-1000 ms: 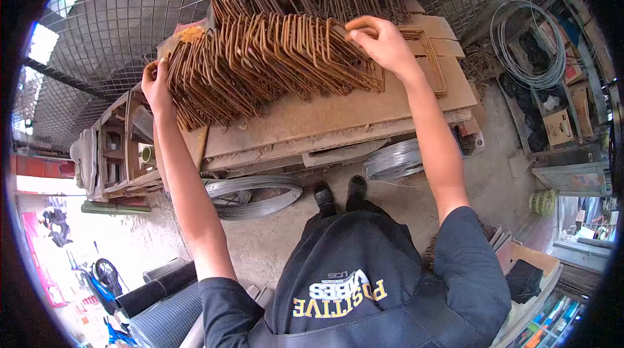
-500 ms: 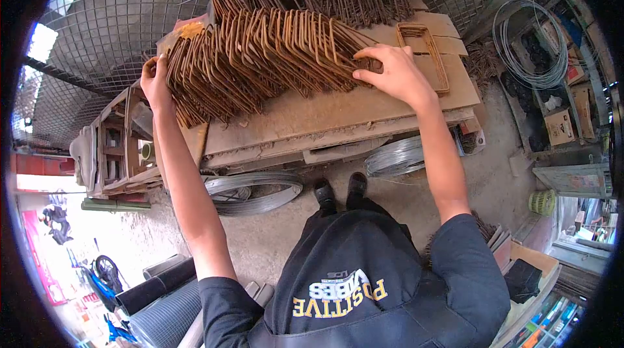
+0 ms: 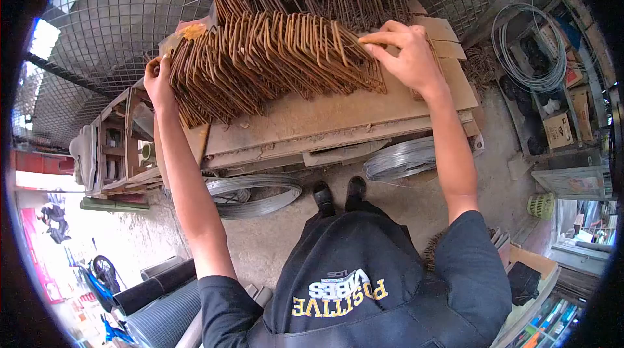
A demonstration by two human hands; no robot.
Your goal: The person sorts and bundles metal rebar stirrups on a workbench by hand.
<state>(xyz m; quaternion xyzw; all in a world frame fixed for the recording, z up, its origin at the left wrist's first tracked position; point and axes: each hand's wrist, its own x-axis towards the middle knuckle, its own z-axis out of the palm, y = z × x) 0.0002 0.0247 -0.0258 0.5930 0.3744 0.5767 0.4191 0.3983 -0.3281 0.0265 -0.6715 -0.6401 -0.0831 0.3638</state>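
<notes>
I see a leaning row of rusty rebar stirrups on the worktop; my left grip clasps its nine o'clock end, my right grip pinches the three o'clock stirrup.

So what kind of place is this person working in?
Probably a metal or rebar workshop: rusty bent steel stirrups leaning in a row on a worn wooden workbench, grey wire coils on the floor, and wire mesh panels behind.
</notes>
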